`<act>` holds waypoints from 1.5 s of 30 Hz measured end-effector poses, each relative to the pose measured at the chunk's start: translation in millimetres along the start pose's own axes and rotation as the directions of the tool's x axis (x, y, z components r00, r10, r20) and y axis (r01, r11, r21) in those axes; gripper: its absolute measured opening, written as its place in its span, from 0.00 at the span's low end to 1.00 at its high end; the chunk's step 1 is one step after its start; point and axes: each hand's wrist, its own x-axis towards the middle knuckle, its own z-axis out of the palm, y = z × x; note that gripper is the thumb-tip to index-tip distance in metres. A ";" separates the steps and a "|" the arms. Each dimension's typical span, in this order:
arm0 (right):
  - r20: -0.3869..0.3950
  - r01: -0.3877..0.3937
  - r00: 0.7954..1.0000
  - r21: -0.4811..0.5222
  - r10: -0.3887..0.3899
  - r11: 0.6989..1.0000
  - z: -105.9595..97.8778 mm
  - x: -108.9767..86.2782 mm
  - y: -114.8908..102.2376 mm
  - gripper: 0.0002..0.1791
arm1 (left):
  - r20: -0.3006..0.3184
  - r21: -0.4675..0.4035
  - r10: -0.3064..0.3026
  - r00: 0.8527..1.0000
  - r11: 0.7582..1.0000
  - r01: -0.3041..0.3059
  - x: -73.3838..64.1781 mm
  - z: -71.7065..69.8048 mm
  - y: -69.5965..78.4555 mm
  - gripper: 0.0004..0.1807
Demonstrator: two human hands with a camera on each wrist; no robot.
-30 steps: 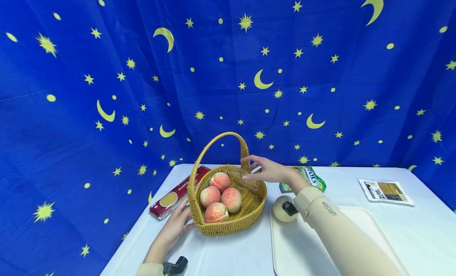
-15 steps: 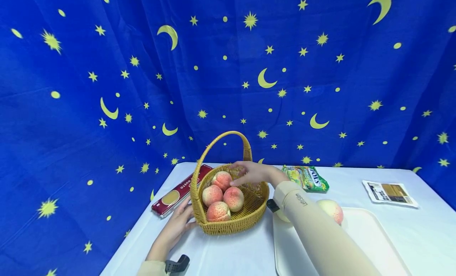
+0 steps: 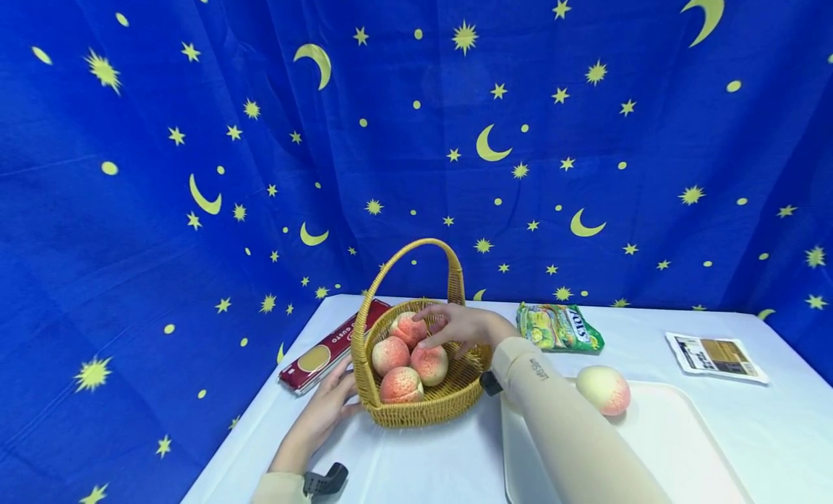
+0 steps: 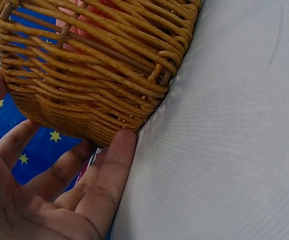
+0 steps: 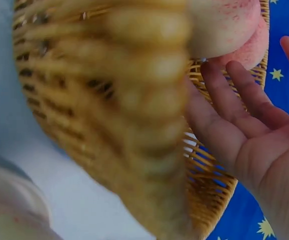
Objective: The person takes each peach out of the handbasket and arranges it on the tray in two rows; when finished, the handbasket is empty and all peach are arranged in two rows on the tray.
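A woven basket [image 3: 423, 417] with a tall arched handle stands on the white table, with several pink-and-cream peaches [image 3: 401, 386] grouped in its left half. My left hand [image 3: 322, 403] is at the basket's left side; in the left wrist view its extended fingertips [image 4: 120, 142] touch the lower wicker wall. Through the handle's right side my right hand [image 3: 460, 325] reaches over the fruit, thumb and fingers spread at the two rear peaches. From the right wrist view, the fingers [image 5: 219, 90] look loosely extended below a peach [image 5: 224, 25], not wrapped round it.
Right of the basket lies a white tray [image 3: 657, 432] with a peach [image 3: 604, 390] on it; my right forearm covers part of the tray. A red pasta packet [image 3: 319, 359] sits behind the left hand. At the back are a green candy bag [image 3: 560, 327] and a flat white pouch [image 3: 716, 357].
My right hand has moved from above the basket's right rim leftward and down to the rear peaches. The left hand stays at the basket's side. The tray's right peach has come into view.
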 end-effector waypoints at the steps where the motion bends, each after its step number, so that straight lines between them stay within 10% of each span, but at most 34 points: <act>1: 0.003 -0.004 1.000 0.014 0.004 1.000 0.7 0.2 -0.2 0.36 | -0.001 0.000 -0.001 1.000 1.000 0.001 -0.4 -0.1 0.2 0.35; 21: 0.014 -0.105 0.995 0.136 0.104 0.985 19.7 6.8 9.9 0.26 | -0.008 0.012 -0.003 1.000 1.000 0.003 0.2 0.6 0.8 0.36; 45: -0.083 0.104 0.992 0.059 -0.099 0.993 1.8 -4.6 17.9 0.24 | -0.002 0.008 0.002 1.000 1.000 -0.002 0.8 0.4 0.3 0.37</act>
